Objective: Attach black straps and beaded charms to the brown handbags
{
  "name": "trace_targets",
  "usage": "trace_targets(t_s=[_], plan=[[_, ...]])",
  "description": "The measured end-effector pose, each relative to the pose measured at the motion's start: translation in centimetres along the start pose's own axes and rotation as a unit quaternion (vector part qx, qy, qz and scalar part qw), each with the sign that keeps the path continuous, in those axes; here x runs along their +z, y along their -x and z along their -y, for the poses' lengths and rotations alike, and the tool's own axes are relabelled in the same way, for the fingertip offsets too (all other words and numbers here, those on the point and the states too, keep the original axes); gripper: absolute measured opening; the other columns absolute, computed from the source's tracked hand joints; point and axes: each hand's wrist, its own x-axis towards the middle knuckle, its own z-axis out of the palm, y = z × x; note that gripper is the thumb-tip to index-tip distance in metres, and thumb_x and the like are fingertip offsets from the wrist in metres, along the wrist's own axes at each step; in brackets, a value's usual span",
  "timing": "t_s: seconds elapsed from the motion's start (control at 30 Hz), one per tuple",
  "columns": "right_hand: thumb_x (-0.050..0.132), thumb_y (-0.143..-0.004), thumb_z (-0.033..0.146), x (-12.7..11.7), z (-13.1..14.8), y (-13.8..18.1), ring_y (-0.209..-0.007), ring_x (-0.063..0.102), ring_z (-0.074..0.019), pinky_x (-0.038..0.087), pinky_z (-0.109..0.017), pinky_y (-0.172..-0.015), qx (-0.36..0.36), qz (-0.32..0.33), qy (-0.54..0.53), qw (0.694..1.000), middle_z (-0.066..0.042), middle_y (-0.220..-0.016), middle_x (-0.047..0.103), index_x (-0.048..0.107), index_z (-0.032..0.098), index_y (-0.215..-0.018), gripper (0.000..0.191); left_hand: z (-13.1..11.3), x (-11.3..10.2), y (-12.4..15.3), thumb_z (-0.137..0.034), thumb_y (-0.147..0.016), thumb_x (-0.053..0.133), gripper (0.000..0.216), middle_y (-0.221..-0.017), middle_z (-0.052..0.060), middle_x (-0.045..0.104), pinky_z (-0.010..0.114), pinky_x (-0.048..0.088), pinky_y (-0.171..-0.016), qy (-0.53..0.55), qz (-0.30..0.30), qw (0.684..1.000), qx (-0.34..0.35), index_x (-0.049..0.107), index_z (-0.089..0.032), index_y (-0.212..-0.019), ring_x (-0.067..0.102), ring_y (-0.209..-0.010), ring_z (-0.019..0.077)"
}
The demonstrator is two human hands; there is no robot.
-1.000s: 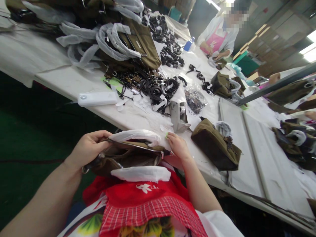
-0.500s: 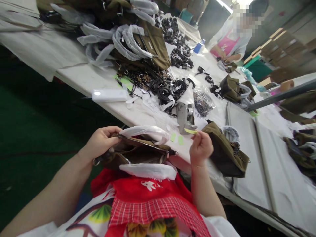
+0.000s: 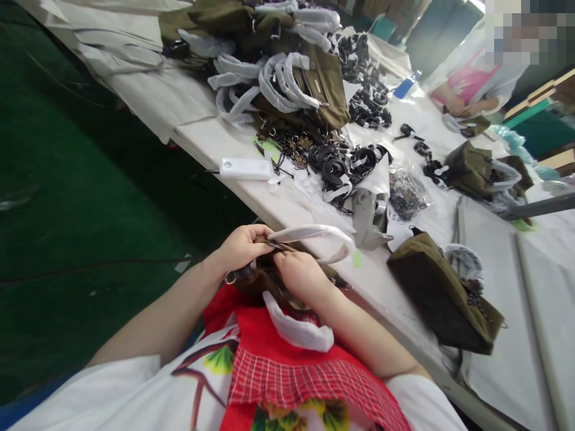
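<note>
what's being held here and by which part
The left hand holds the brown bag by one end of its rim; whether the right hand holds anything is hidden.

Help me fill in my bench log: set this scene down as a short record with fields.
Left hand: grips the rim of an olive-brown bag near one end
Right hand: at the bag's opening, close to the left; fingertips hidden
Handles: wrapped in white
Table: second bag at right, coiled black straps, white box-shaped device
Far side: a person in a pink apron
</note>
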Motion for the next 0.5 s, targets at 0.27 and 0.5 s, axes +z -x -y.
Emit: trace_targets(t_s=[0.27,0.5], plan=[[0.061,-0.092,0.028,2.5,-1.4,2.7,-0.09,0.071,-0.025,0.054,-0.031,-0.082,0.224,0.012,-0.162,0.961,-0.013,-0.096,0.075,0.07,0.014,-0.095,0.017,-0.2,-0.2,-0.3,-0.031,-0.06,0.08,0.034,-0.072,0.001,0.07,0.022,0.048,-0.06,0.036,0.007,0.999,-0.02,0.068,-0.014,-0.087,0.063,-0.065,0.0135],[0.045,-0.1,0.033,6.6,-2.3,0.4,-0.048,0.062,-0.012,0.046,-0.021,-0.041,0.309,-0.021,-0.576,0.756,-0.003,-0.078,0.071,0.061,0.017,-0.1,0.022,-0.2,1.6,0.5,-0.04,-0.063,0.081,0.038,-0.075,0.001,0.07,0.026,0.051,-0.064,0.062,0.06,0.995,-0.044,0.066,-0.015,-0.088,0.065,-0.069,0.0154]])
